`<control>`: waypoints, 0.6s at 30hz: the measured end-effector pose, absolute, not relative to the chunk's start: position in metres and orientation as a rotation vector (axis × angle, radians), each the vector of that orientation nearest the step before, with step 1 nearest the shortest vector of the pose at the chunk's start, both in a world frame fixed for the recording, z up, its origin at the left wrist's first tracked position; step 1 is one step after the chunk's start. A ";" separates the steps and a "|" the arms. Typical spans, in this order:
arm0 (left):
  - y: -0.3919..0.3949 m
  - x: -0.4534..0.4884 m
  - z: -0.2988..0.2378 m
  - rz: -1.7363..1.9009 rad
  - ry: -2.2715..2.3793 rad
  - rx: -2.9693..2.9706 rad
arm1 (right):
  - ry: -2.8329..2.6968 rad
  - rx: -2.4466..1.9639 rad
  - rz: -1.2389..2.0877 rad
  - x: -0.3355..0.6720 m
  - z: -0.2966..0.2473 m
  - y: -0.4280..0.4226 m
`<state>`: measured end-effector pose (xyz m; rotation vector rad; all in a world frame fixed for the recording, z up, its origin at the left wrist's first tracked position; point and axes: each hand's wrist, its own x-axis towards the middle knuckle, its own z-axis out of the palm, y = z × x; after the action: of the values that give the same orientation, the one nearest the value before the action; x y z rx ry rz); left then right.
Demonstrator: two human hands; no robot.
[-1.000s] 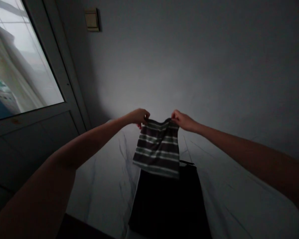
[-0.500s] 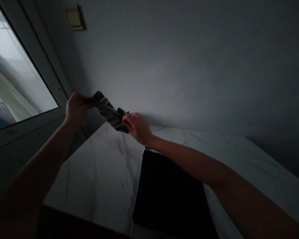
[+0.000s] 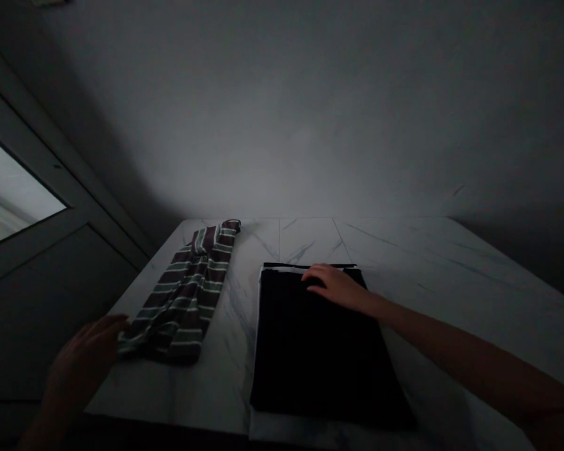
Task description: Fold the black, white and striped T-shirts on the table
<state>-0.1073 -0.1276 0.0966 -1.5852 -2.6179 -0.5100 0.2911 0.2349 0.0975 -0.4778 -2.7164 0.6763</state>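
Note:
A striped garment [image 3: 187, 294] with dark and pale green bands lies rumpled along the left side of the marble table [image 3: 432, 275]. My left hand [image 3: 87, 360] is at its near end by the table's left edge, blurred, fingertips touching or close to the cloth. A folded black garment [image 3: 317, 347] lies in the middle of the table on top of something white. My right hand [image 3: 336, 287] rests flat on the far edge of the black garment, fingers stretched out.
A grey wall rises behind the table. A door with a glass pane [image 3: 14, 207] stands at the left, close to the table's left edge. The room is dim.
The striped garment, held up by both hands, swung left and now lies on the table. My right hand let go and moved onto the black garment. The view tilted down.

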 end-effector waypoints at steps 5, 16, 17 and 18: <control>0.005 0.004 0.125 -0.743 -2.333 -2.151 | -2.766 -0.724 0.590 0.339 0.093 0.261; 0.136 0.106 0.142 -0.321 -1.988 -3.213 | -2.521 -0.402 1.225 0.354 0.176 0.221; 0.134 0.094 0.146 -0.151 -1.986 -3.277 | -2.597 -0.379 1.256 0.354 0.185 0.224; 0.134 0.079 0.151 0.019 -1.980 -3.292 | -2.719 -0.362 1.256 0.351 0.192 0.229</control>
<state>0.0795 0.1340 0.1512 -3.2916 -1.9798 0.0193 0.3513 0.2294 0.1918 -0.3619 -2.7188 1.2556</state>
